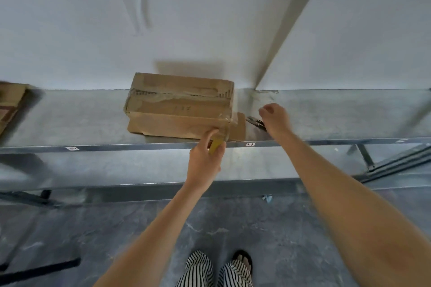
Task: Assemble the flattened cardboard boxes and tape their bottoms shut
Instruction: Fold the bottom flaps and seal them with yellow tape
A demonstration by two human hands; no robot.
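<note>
Our left hand (205, 156) grips the tape roll (215, 145), our right hand (274, 116) hangs loosely curled and empty over the scissors (255, 121): the box (179, 105) looks taped, the strip seemingly uncut.

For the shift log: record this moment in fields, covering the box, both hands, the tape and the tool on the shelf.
box: assembled, on the metal shelf, clear tape along its top seam
left hand: grips the yellow tape roll at the box's near right corner
right hand: fingers loosely curled, over the dark tool, no grip seen
other: cardboard at the shelf's left end
</note>
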